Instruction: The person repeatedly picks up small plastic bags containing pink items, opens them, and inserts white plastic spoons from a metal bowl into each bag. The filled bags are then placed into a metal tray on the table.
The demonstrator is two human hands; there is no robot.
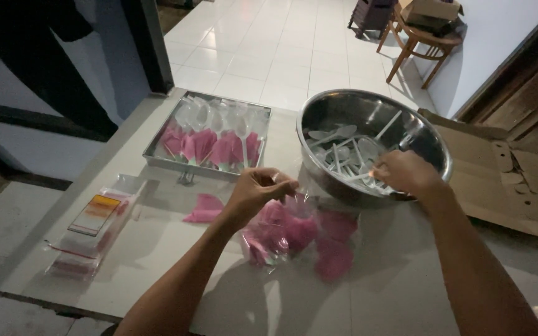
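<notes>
My left hand [258,191] pinches the top of a clear plastic bag [281,233] with pink napkins inside, held just above the white table [157,249]. My right hand [406,172] reaches into a large steel bowl [325,118] full of clear plastic spoons [344,149] and its fingers close around some of them. A folded pink napkin [205,209] lies loose on the table left of my left hand. Behind it, a metal tray [154,149] holds several packed sets of pink napkins with spoons.
A flat pack of clear bags [91,230] lies near the table's left edge. Flattened cardboard [505,180] lies right of the bowl. A wooden chair [418,43] with a box stands on the tiled floor beyond. A dark door frame [151,43] rises at the left.
</notes>
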